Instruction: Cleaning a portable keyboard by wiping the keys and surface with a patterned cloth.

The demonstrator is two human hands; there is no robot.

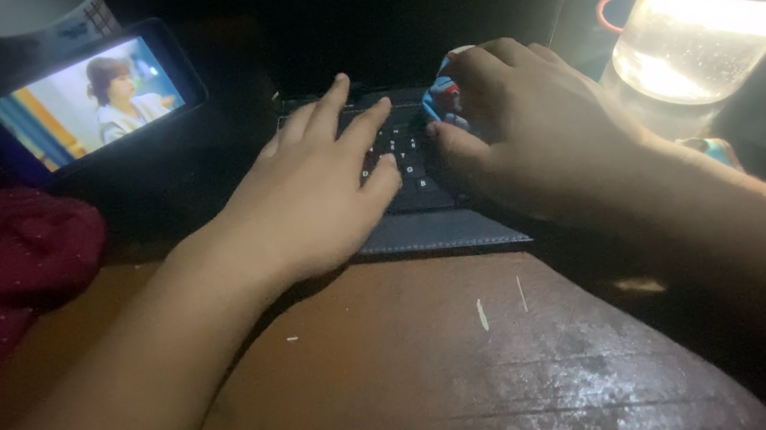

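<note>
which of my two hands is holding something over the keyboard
Your right hand. It is curled around a small blue and red object, while the left hand lies flat and empty on the keyboard.

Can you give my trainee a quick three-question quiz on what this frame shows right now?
1. True or false: the left hand rests flat on the dark keyboard.
2. What does the right hand curl around? A) a small blue and red object B) the phone C) the glass
3. Which thing is lit at upper left?

Key
1. True.
2. A, the small blue and red object; the glass of clear liquid stands apart to its right.
3. The phone, propped on its side, screen glowing.
</note>
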